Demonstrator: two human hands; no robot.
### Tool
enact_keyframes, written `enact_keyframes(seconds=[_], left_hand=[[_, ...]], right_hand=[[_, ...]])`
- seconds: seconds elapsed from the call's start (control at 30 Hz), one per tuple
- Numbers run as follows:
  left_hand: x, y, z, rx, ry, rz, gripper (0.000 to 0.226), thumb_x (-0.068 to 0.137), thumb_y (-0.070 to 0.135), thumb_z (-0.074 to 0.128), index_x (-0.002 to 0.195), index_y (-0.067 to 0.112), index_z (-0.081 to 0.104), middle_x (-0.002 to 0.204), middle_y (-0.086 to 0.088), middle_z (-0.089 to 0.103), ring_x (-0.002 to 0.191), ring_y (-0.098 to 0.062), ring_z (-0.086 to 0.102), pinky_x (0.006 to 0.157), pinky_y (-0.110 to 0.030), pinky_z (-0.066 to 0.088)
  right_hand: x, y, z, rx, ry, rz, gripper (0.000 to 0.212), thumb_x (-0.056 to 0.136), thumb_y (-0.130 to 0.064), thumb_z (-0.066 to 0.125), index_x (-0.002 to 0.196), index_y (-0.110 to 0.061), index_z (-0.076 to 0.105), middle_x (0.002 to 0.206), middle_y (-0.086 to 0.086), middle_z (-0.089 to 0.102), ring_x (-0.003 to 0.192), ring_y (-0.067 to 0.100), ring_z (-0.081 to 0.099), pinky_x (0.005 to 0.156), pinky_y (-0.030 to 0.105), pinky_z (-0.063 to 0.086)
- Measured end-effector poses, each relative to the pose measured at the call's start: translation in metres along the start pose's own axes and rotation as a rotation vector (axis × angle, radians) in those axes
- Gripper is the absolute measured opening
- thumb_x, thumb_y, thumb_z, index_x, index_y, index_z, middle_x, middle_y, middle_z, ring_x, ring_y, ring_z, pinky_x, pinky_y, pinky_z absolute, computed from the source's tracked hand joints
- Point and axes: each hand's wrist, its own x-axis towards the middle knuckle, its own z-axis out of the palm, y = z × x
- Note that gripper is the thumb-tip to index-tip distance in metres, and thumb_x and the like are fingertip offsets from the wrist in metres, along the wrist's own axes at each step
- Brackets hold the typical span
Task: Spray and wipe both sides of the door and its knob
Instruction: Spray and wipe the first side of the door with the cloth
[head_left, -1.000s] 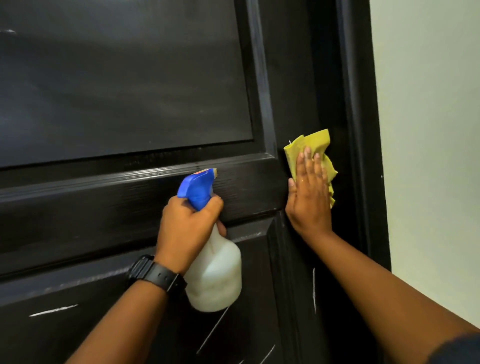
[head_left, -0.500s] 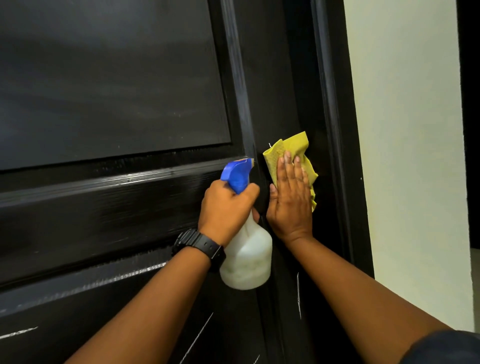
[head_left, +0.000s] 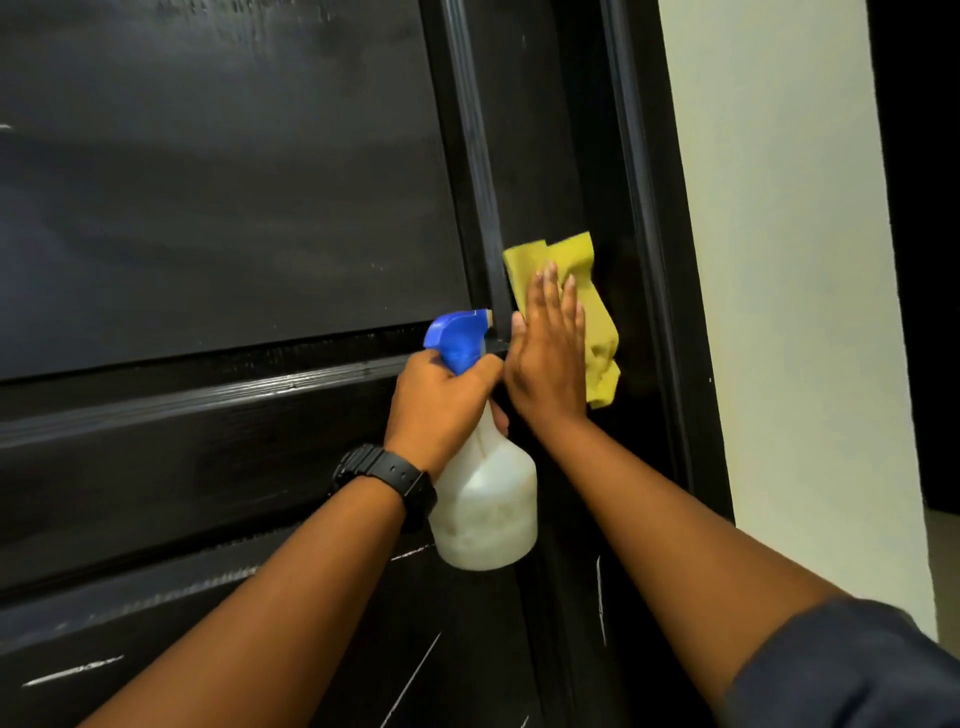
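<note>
Door (head_left: 208, 208): black and panelled, filling the left and centre of the view, with its frame (head_left: 670, 322) along its right edge. The upper panel shows a dull, streaky film. The lower panel carries several thin white marks (head_left: 413, 675).

Left hand (head_left: 441, 410): grips the bottle (head_left: 485, 514) at the neck, fingers (head_left: 483, 366) curled round it just below the blue spray head (head_left: 457, 338). The bottle is white and translucent, roughly upright, and held in front of the door's middle rail. Whether it touches the door cannot be told. The nozzle points right, towards the door's right stile. A black watch (head_left: 389, 480) sits on the wrist.

Right hand (head_left: 548, 364): flat, fingers (head_left: 550, 301) straight and close together, pressing the cloth (head_left: 597, 322) against the right stile, level with the lower right corner of the upper panel. The cloth is yellow and crumpled. It shows above the fingertips and hangs out past the right side of the hand. The thumb lies just beside the spray head. Whether the two hands touch cannot be told.

A dark sleeve (head_left: 857, 675) covers the right upper arm at the bottom right corner. A pale wall (head_left: 779, 260) stands to the right of the frame
</note>
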Motion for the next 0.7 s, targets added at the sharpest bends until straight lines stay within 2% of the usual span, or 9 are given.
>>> enact_keyframes(seconds=[0.1, 0.2, 0.27, 0.37, 0.47, 0.7], left_hand=[[-0.004, -0.001, -0.008, -0.028, 0.012, 0.032, 0.031, 0.086, 0.022, 0.062, 0.074, -0.007, 0.061, 0.059, -0.022, 0.068, 0.069, -0.048, 0.067, 0.076, -0.058, 0.058], [-0.011, -0.008, -0.009, -0.044, 0.013, 0.067, 0.04, 0.079, 0.032, 0.063, 0.076, -0.008, 0.058, 0.061, -0.031, 0.063, 0.064, -0.054, 0.061, 0.069, -0.064, 0.054], [-0.022, -0.014, -0.007, -0.058, -0.002, 0.051, 0.036, 0.081, 0.029, 0.063, 0.08, -0.007, 0.058, 0.061, -0.028, 0.065, 0.063, -0.051, 0.063, 0.07, -0.065, 0.055], [-0.04, -0.028, -0.004, -0.064, -0.028, 0.04, 0.029, 0.086, 0.021, 0.063, 0.082, -0.007, 0.057, 0.057, -0.022, 0.067, 0.062, -0.048, 0.066, 0.073, -0.063, 0.057], [-0.053, -0.047, -0.003, -0.08, -0.02, 0.029, 0.02, 0.093, 0.013, 0.063, 0.084, -0.004, 0.057, 0.056, -0.022, 0.065, 0.059, -0.044, 0.067, 0.074, -0.062, 0.057], [-0.063, -0.081, 0.015, -0.08, -0.006, 0.043, 0.016, 0.087, 0.026, 0.061, 0.08, 0.012, 0.063, 0.051, -0.011, 0.066, 0.059, -0.041, 0.066, 0.076, -0.058, 0.057]], right_hand=[[-0.003, -0.007, 0.005, -0.072, 0.033, -0.086, 0.059, 0.1, -0.029, 0.03, 0.154, -0.009, 0.021, 0.163, 0.009, 0.015, 0.151, 0.03, 0.008, 0.122, 0.046, 0.009], [-0.044, 0.014, 0.006, -0.133, -0.036, -0.349, 0.06, 0.098, -0.023, 0.046, 0.153, -0.008, 0.028, 0.162, 0.008, 0.019, 0.151, 0.031, 0.011, 0.122, 0.047, 0.01], [-0.057, 0.039, 0.001, -0.128, -0.068, -0.434, 0.057, 0.099, -0.021, 0.045, 0.152, -0.008, 0.03, 0.161, 0.008, 0.022, 0.151, 0.03, 0.012, 0.123, 0.045, 0.008], [-0.062, 0.061, -0.005, -0.086, -0.051, -0.326, 0.055, 0.1, -0.023, 0.035, 0.153, -0.008, 0.028, 0.161, 0.008, 0.022, 0.151, 0.029, 0.012, 0.123, 0.044, 0.008], [-0.076, 0.068, 0.0, -0.079, -0.03, -0.203, 0.057, 0.101, -0.023, 0.034, 0.155, -0.009, 0.022, 0.162, 0.008, 0.017, 0.151, 0.029, 0.008, 0.122, 0.049, 0.01], [-0.138, 0.091, 0.0, -0.057, -0.067, -0.144, 0.058, 0.101, -0.023, 0.033, 0.154, -0.006, 0.019, 0.163, 0.012, 0.015, 0.151, 0.029, 0.008, 0.121, 0.052, 0.015]])
